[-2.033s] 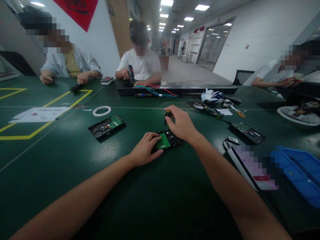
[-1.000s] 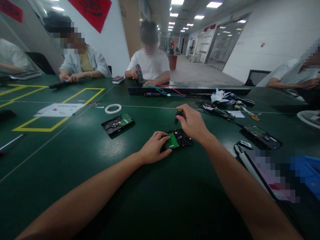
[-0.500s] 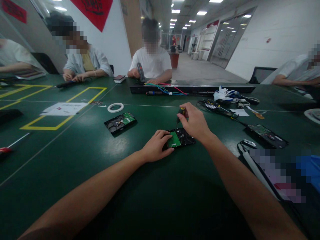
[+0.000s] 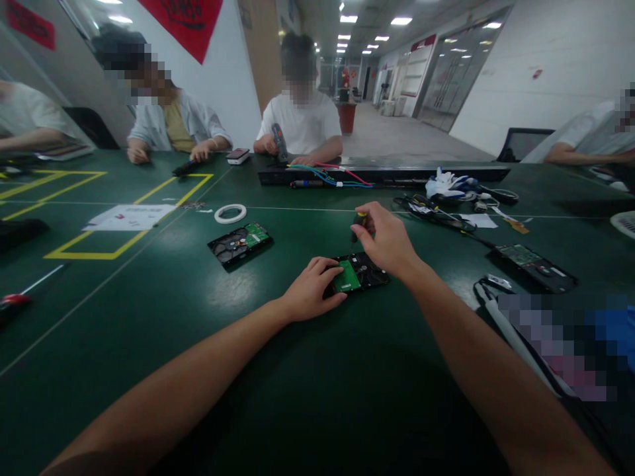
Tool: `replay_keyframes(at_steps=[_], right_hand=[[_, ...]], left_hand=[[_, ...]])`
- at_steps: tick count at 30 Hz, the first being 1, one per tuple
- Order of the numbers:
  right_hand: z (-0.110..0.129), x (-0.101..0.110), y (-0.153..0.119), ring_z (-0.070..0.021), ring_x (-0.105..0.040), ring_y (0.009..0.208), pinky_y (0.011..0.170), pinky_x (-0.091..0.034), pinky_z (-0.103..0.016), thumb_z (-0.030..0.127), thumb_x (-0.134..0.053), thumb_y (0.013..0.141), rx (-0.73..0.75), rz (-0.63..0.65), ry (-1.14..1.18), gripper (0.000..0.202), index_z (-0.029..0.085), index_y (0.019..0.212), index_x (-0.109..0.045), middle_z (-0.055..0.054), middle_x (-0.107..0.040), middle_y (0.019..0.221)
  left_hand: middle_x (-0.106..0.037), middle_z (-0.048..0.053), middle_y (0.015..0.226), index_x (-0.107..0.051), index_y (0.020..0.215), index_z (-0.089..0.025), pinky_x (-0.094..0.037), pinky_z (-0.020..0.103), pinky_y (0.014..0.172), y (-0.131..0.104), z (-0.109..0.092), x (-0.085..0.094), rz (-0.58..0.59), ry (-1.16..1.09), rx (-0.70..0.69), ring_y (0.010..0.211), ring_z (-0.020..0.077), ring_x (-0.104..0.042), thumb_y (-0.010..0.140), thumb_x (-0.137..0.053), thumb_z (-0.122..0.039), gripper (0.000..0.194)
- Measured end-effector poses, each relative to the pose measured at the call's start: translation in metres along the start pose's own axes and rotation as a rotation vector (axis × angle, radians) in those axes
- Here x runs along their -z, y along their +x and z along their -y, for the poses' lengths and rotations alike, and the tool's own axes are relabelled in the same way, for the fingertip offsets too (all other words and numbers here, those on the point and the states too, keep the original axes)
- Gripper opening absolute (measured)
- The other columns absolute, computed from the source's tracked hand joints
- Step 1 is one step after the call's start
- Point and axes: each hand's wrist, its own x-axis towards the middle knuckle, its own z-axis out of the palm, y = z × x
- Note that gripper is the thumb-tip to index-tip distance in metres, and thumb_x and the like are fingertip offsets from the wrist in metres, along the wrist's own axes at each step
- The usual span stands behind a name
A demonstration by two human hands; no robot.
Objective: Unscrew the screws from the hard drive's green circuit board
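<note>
A hard drive lies on the green table with its green circuit board facing up. My left hand grips its left end, fingertips on the board and thumb along the near edge. Above the drive's far edge, my right hand pinches the handle of a small screwdriver, black and yellow. The screwdriver stands upright, its thin shaft pointing down at the far edge; I cannot tell whether its tip sits in a screw. A second hard drive rests to the left, apart from both hands.
A white ring and a paper sheet lie left. At far left is a red-handled screwdriver. A long black bar with wires crosses the back. Gloves, cables and another hard drive lie right. Several people sit around the table.
My hands, the hard drive and the screwdriver hold nearly the same place. Across the table at left, a co-worker's hands have moved apart, and a dark object there has shifted right.
</note>
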Motion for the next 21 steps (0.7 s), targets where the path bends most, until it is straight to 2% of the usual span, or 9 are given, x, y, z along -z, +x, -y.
replay_keyframes(at_steps=[7, 16, 21], right_hand=[[-0.0027, 0.0001, -0.0015, -0.0261, -0.067, 0.088, 0.083, -0.055, -0.044, 0.029, -0.063, 0.096, 0.003, -0.024, 0.017, 0.024, 0.024, 0.118, -0.057, -0.010, -0.070, 0.106], [0.0010, 0.0001, -0.0011, -0.0263, -0.067, 0.087, 0.081, -0.055, -0.044, 0.032, -0.064, 0.095, -0.022, -0.028, 0.022, 0.023, 0.025, 0.116, -0.057, -0.009, -0.071, 0.104], [0.0016, 0.0008, -0.0028, -0.0256, -0.066, 0.084, 0.083, -0.053, -0.044, 0.028, -0.060, 0.095, -0.012, -0.031, -0.014, 0.024, 0.023, 0.119, -0.058, -0.010, -0.071, 0.102]], left_hand=[[-0.056, 0.016, 0.144, -0.057, 0.145, -0.019, -0.051, 0.058, 0.115, 0.0009, -0.0005, -0.0002, 0.001, 0.022, -0.004, 0.138, 0.0353, -0.050, 0.096, -0.071, -0.044, 0.057], [-0.056, 0.016, 0.145, -0.057, 0.146, -0.021, -0.051, 0.060, 0.114, 0.0002, 0.0000, -0.0008, -0.006, 0.014, -0.001, 0.139, 0.0358, -0.050, 0.096, -0.071, -0.044, 0.057], [-0.056, 0.017, 0.144, -0.056, 0.146, -0.019, -0.051, 0.058, 0.115, 0.0003, 0.0005, -0.0003, 0.003, 0.022, -0.003, 0.138, 0.0356, -0.050, 0.096, -0.071, -0.044, 0.058]])
